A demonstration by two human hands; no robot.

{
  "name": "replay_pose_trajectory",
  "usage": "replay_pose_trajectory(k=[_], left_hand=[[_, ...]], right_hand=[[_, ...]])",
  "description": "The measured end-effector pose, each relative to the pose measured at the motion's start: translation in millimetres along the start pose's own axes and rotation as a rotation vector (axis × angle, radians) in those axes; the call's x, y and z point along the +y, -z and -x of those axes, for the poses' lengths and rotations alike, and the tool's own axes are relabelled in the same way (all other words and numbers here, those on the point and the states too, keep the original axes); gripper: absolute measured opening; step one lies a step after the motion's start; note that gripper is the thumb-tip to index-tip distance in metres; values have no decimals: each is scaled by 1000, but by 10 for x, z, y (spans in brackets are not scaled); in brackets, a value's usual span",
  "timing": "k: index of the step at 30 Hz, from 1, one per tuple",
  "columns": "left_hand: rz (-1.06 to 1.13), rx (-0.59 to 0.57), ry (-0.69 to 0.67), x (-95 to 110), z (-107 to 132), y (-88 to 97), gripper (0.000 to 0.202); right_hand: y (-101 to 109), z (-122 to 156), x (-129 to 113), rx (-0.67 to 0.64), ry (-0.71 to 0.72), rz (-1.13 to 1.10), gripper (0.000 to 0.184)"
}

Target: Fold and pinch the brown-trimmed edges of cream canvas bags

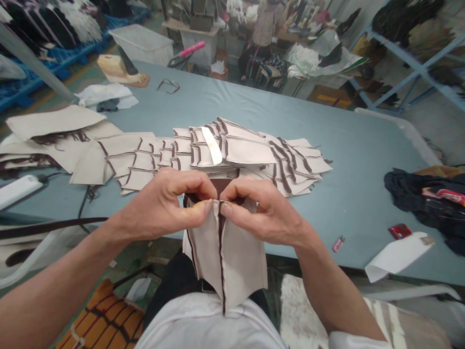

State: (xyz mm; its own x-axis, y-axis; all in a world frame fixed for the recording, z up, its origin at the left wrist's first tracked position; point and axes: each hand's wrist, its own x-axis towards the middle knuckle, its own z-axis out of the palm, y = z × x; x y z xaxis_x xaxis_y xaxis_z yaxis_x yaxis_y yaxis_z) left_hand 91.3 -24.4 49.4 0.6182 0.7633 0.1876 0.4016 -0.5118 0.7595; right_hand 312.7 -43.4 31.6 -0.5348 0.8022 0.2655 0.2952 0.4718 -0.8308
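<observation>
Two bare hands are gripping a beige fabric piece point(236, 261) just over the near table edge, as the head camera is showing it. The cloth is looking smooth and matte, a tapered panel with narrow dark brown binding running down its centre seam and along its sides. The left hand point(170, 208) is pinching the panel's top edge just left of the seam, thumb and forefinger closed on the cloth, while the right hand point(263, 208) is doing the same just right of the seam. Both thumb tips point(208, 206) are nearly touching across the seam, and the other fingers are curling above them. The panel's lower point is hanging over the person's white shirt point(203, 325).

Beyond the hands, a fanned stack of cut panels point(232, 155) is lying on a padded blue-grey table point(348, 213), each panel edged in the same brown binding, with a pale strip point(211, 145) resting across the top. Off to the right, a crumpled dark garment point(410, 198), a white paper scrap point(397, 256) and a small pink object point(338, 244) are sitting on the tabletop.
</observation>
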Motion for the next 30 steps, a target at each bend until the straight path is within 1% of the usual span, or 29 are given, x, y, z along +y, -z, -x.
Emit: replay_pose_trajectory(k=[3,5,8,11,15,18,20,24,27,30], left_hand=[[125,-22,119,11,-5,-1,17],[190,-55,181,-3,-6,4,17],[253,-76,229,-38,-3,13,16],[283,-74,249,-67,9,18,15],[313,-72,256,-98,30,20,12],[385,-92,272,-137,40,18,10],[447,-126,294,-174,45,14,14],[543,-204,330,-239,64,5,24],[525,-212,327,-239,78,9,23],[465,-190,330,-199,85,19,20]], right_hand=[[-65,-38,13,-13,-68,-108,16],[-97,-63,22,-11,-102,-134,15],[-126,-98,25,-6,-139,-125,13],[-144,-122,19,6,-163,-86,14],[-161,-119,11,56,-126,52,14],[-163,-99,9,79,-86,146,12],[-152,-87,6,60,-74,152,12],[-99,-77,-8,-17,-34,91,16],[-51,-61,-18,-46,-10,72,16],[-25,-28,-21,-34,12,121,10]])
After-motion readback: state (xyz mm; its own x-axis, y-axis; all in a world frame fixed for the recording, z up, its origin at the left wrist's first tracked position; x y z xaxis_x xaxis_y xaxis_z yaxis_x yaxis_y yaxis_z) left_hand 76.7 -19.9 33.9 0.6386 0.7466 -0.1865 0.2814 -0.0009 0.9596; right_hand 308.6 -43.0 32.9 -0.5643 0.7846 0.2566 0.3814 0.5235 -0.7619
